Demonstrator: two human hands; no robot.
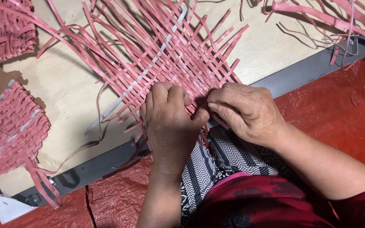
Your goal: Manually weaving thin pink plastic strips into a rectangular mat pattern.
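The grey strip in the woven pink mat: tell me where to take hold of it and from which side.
Judging by its pose, take the grey strip at its loose lower-left tail, coming from the left over the bare wooden board. Farther up it runs woven under pink strips, and both hands cover the near edge.

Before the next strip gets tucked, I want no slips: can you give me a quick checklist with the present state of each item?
1. Left hand on the near edge of the woven mat: ok.
2. Right hand pinching at the same edge: ok.
3. Which strip the fingertips pinch: cannot tell.
4. Mat lying flat on the board: ok.
5. Grey strip woven straight through the mat: ok.
6. Loose strip ends kept tidy: not ok, they splay out.
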